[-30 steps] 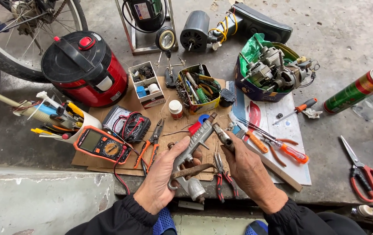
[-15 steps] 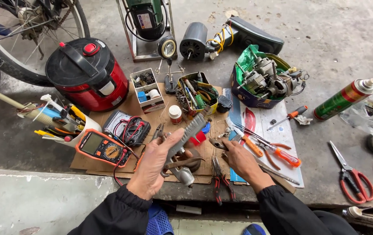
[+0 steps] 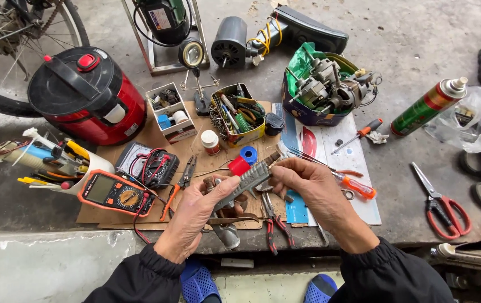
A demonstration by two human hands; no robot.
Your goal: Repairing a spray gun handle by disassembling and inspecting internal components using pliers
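We held a ribbed grey metal part [image 3: 250,178], long and flat-sided, between both hands above the cardboard sheet [image 3: 192,147] on the concrete floor. The left hand [image 3: 198,216] cupped it from below, thumb pressed along its lower end. The right hand [image 3: 310,182] pinched its upper end between thumb and fingertips, fingers curled closed on it.

Its long axis ran diagonally, low at the left hand and rising toward the upper right, where the narrower tip pointed at the blue tape roll [image 3: 248,154]. What sat at that tip we could not tell; it looked like a small brownish stub.

In our judgement the work in hand was inspecting or fitting something at that upper end. To do it well, the left hand should carry the weight and stay fixed, leaving the right free for fine turning. It seemed best to keep the part over the cardboard, so any loose piece would drop where it could be found.

Just below the hands lay red-handled pliers [image 3: 277,224]. An orange multimeter [image 3: 118,193] sat to the left and an orange-handled screwdriver [image 3: 358,188] to the right. A tin of motor parts [image 3: 321,92] stood farther back.
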